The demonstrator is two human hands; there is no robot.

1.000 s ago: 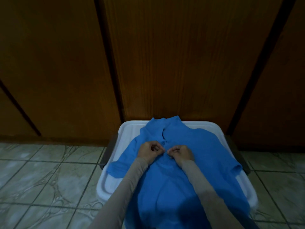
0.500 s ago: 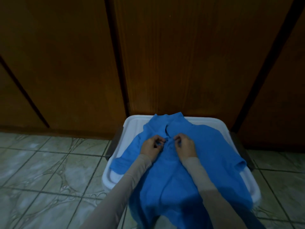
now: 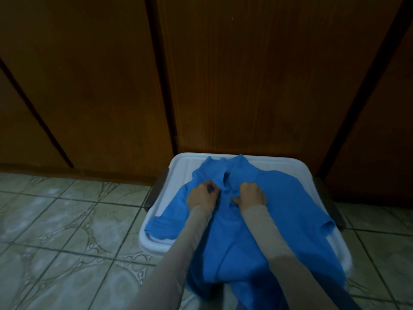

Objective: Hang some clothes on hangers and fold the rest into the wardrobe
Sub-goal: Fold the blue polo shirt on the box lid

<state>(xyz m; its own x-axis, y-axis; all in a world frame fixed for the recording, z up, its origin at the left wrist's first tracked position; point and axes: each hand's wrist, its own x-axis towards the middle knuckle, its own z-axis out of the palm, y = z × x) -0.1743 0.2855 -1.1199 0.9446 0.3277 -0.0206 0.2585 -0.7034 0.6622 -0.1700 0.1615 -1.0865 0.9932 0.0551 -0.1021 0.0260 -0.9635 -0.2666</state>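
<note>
A blue polo shirt (image 3: 286, 198) lies face up, spread over a white plastic tub lid (image 3: 178, 171), collar toward the wardrobe. My left hand (image 3: 201, 194) pinches the fabric on the left side of the button placket just below the collar. My right hand (image 3: 251, 194) pinches the fabric on the placket's right side. The two hands sit a short gap apart. Both forearms wear beige sleeves. The shirt's hem hangs over the tub's near edge.
Closed brown wooden wardrobe doors (image 3: 245, 74) stand directly behind the tub. Dark handles (image 3: 156, 191) stick out on the tub's sides. Pale patterned floor tiles (image 3: 67, 231) stretch to the left and right.
My hands have moved a little apart on the placket. The view has shifted, so the tub and shirt sit further right in the frame.
</note>
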